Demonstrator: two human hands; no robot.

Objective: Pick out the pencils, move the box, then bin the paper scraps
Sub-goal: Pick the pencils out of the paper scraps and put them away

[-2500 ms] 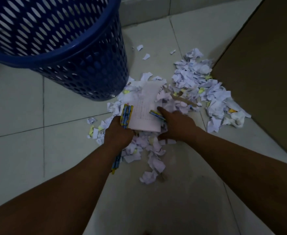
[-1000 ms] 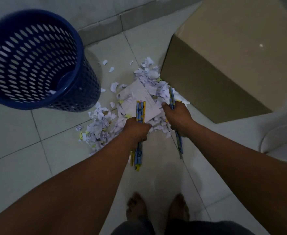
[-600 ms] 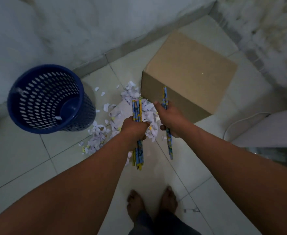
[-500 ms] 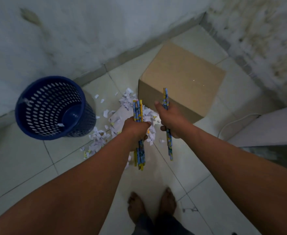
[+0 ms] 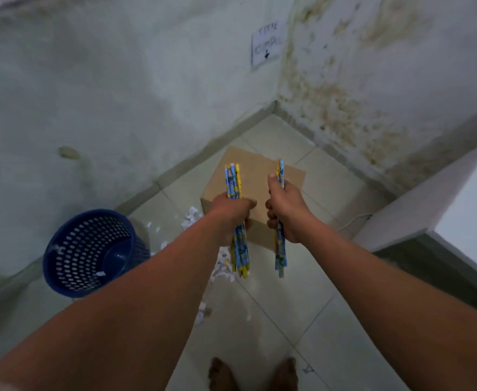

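My left hand grips a bundle of several blue and yellow pencils upright in its fist. My right hand holds a smaller bunch of blue pencils, also upright. Both hands hang in the air in front of a closed brown cardboard box that stands on the tiled floor in the room's corner. White paper scraps lie on the floor below my left hand, partly hidden by my arm. A dark blue perforated bin stands on the floor to the left, with a few scraps inside.
Stained walls meet in a corner behind the box, with a paper note stuck on the wall. A white ledge juts in at the right, and a white cable runs along the floor beside it. My bare feet show at the bottom.
I have stood up from the scrap pile with pencils in both hands. The view has risen, so the bin, box and scraps look smaller and farther off. Both hands have lifted.
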